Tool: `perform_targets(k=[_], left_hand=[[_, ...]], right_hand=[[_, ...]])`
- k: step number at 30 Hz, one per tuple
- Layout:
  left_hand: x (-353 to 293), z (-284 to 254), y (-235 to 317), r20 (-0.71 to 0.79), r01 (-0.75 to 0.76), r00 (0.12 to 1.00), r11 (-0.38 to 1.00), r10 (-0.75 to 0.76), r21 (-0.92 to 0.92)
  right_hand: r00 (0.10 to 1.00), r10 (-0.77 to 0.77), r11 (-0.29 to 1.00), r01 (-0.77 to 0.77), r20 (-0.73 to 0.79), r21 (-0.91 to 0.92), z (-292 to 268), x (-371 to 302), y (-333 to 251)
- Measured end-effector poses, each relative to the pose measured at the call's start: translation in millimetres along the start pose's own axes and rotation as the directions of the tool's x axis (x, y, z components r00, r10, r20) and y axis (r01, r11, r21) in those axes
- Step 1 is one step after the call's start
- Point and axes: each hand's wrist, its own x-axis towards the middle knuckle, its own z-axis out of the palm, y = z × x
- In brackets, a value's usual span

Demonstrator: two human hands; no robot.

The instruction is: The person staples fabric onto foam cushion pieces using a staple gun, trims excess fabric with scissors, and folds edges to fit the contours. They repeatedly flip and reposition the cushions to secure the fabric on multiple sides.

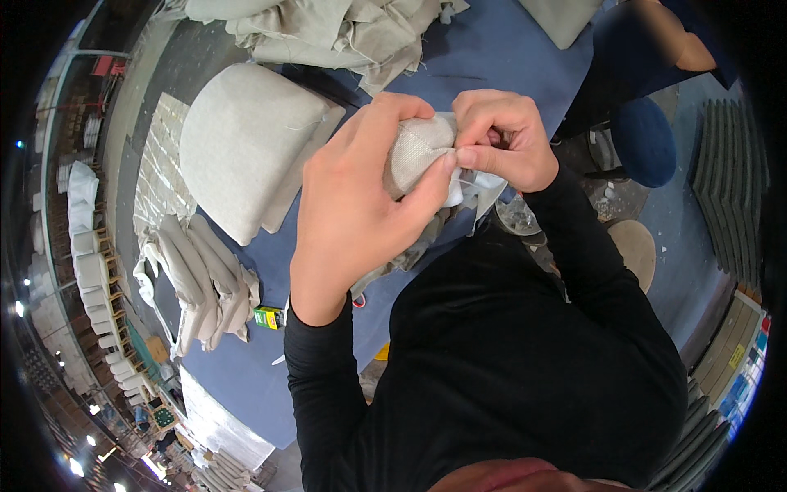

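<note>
My left hand (357, 193) wraps around a bunched piece of light grey woven fabric (416, 148), thumb pressed against its side. My right hand (502, 139) pinches the same fabric from the right, fingertips closed on a fold with a strip of white lining (475, 184) hanging below it. Both hands are held close to my chest over the blue table (492, 49). Black sleeves cover both forearms. What lies inside the fold is hidden by my fingers.
A finished grey seat cushion (246, 139) lies on the table to the left, with a stack of folded grey covers (205, 279) nearer. A heap of loose grey fabric (344, 33) sits at the back. A small green and yellow box (268, 317) lies by my left elbow. A blue stool (645, 139) stands to the right.
</note>
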Motion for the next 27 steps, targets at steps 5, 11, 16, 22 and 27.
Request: perform_targets(k=[5, 11, 16, 22, 27], left_hand=[[4.8, 5.1, 5.8, -0.036, -0.011, 0.999, 0.998, 0.013, 0.060], [4.5, 9.4, 11.7, -0.064, 0.055, 0.997, 0.993, -0.049, 0.108], [-10.0, 9.0, 23.6, -0.117, 0.053, 0.993, 0.980, -0.031, 0.192], [-0.8, 17.8, 22.7, -0.115, -0.029, 0.992, 0.975, 0.056, 0.221], [-5.0, 17.7, 29.1, -0.123, 0.029, 0.992, 0.937, 0.015, 0.349]], right_hand=[[1.000, -0.023, 0.999, 0.023, 0.005, 0.029, -7.8, 0.4, 4.3], [0.961, 0.242, 0.950, -0.208, -0.130, 0.231, -40.9, -18.0, 37.4], [0.544, 0.612, 0.763, -0.598, -0.574, 0.246, -100.0, -104.7, 158.2], [0.857, 0.058, 0.315, -0.503, -0.513, -0.805, -97.3, -280.9, 292.3], [0.693, 0.442, 0.280, -0.710, -0.569, -0.647, -58.0, -242.6, 271.1]])
